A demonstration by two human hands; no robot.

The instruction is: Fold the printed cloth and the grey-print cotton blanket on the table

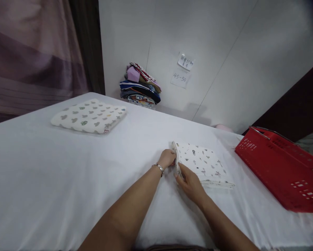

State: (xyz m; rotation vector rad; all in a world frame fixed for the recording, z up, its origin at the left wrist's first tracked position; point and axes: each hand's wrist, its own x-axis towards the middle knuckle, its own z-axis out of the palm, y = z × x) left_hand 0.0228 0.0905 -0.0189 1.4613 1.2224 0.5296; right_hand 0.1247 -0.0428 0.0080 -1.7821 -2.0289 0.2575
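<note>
A small white cloth with tiny dark prints (202,162) lies folded on the white table (67,167), right of centre. My left hand (167,158), with a bracelet at the wrist, is closed on the cloth's left folded edge. My right hand (189,181) pinches the same edge a little nearer to me, fingers curled round it. That edge is lifted slightly off the table between the two hands.
A second folded white cloth with grey and green shapes (89,115) lies at the far left. A stack of folded coloured fabrics (140,87) stands against the white wall, under two paper notes (184,69). A red plastic basket (284,167) sits at the right edge.
</note>
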